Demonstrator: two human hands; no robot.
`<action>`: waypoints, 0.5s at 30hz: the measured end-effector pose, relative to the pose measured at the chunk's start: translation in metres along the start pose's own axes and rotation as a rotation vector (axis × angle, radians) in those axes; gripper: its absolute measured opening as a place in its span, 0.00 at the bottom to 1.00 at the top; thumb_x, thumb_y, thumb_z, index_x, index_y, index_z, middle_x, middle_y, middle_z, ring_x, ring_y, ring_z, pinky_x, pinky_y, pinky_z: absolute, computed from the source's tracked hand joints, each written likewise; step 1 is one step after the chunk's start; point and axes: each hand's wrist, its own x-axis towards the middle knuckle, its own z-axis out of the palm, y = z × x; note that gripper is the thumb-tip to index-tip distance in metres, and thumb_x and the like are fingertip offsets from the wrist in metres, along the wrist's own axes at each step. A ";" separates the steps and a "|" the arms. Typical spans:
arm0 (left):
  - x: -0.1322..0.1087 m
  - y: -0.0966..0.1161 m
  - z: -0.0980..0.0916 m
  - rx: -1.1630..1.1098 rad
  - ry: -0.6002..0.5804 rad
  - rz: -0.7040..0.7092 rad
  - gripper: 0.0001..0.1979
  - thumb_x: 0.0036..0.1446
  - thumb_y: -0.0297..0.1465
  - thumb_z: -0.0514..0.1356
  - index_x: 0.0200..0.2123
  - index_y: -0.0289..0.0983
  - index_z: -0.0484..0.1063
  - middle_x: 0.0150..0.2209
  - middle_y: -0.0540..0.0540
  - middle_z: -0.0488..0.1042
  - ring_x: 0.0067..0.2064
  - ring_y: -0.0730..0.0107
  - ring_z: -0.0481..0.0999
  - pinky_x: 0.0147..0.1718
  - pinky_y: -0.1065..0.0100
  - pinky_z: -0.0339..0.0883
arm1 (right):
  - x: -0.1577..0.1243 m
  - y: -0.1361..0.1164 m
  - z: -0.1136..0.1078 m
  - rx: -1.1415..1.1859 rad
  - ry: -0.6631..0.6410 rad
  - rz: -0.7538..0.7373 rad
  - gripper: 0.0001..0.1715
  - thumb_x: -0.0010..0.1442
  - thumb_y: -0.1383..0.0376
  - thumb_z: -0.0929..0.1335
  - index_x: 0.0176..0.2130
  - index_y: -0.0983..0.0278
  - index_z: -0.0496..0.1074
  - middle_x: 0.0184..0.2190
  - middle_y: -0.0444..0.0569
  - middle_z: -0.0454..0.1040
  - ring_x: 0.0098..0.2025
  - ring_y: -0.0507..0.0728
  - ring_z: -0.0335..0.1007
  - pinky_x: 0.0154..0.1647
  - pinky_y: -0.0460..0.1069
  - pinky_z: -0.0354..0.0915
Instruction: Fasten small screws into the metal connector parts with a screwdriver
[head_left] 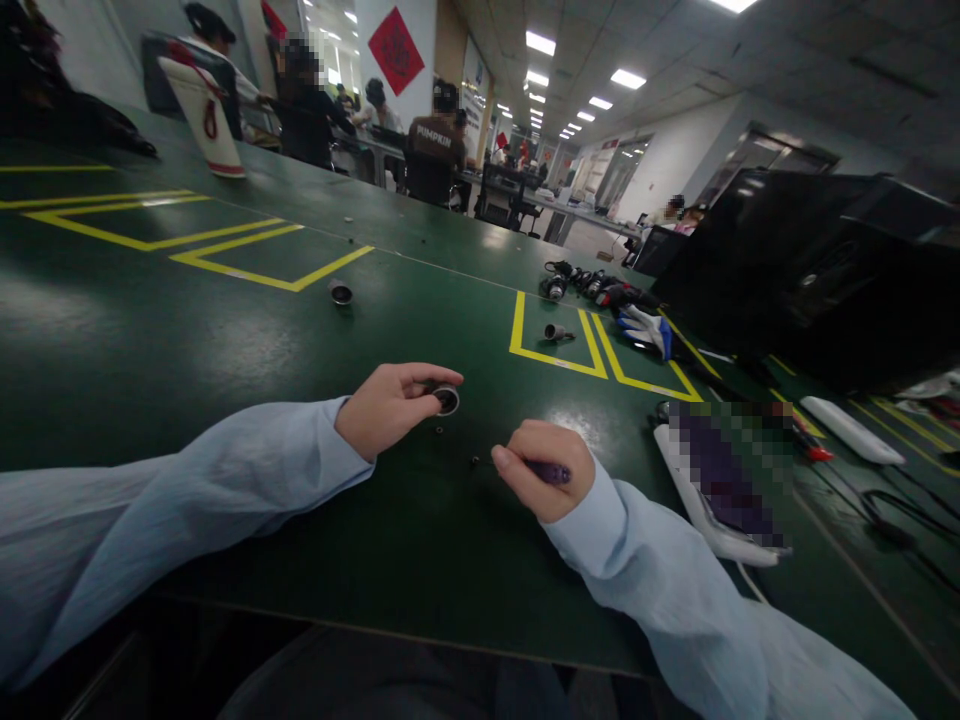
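My left hand [391, 408] grips a round metal cup-like part [447, 400], thumb and fingers on its side and its ringed opening turned toward my right hand. My right hand [546, 468] is closed around the dark purple handle of a screwdriver [553, 472]. The thin shaft points left, and a small dark piece [475, 461] shows at its tip, apart from the metal part. Just below the left fingertips, a tiny nut-like piece [439, 430] lies on the green table [360, 560].
Another metal cup [340, 292] stands farther back. A metal piece [556, 332] lies inside yellow tape marks. To the right are blue-white gloves [646, 332], cables, and a phone-like device [731, 480] on a white stand. A tall white holder [206, 120] stands back left; people sit beyond.
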 end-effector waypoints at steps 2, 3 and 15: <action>0.000 0.000 0.000 -0.018 -0.005 -0.015 0.18 0.40 0.29 0.63 0.39 0.32 0.74 0.37 0.43 0.78 0.39 0.60 0.77 0.45 0.57 0.69 | 0.000 0.002 0.004 0.156 0.060 0.211 0.20 0.57 0.62 0.62 0.16 0.63 0.64 0.12 0.41 0.62 0.17 0.48 0.59 0.20 0.45 0.56; 0.000 0.001 0.000 -0.029 -0.005 -0.025 0.18 0.40 0.29 0.63 0.39 0.32 0.74 0.38 0.43 0.77 0.39 0.60 0.77 0.44 0.58 0.70 | 0.001 0.004 0.007 0.257 0.101 0.325 0.20 0.57 0.61 0.63 0.16 0.63 0.65 0.11 0.41 0.63 0.16 0.48 0.60 0.19 0.45 0.57; -0.001 0.002 0.000 -0.070 -0.034 -0.069 0.16 0.42 0.27 0.64 0.39 0.32 0.73 0.36 0.44 0.77 0.37 0.64 0.77 0.40 0.60 0.72 | -0.002 0.009 0.017 0.385 0.359 0.225 0.09 0.56 0.64 0.66 0.26 0.64 0.72 0.22 0.46 0.74 0.25 0.51 0.69 0.27 0.46 0.66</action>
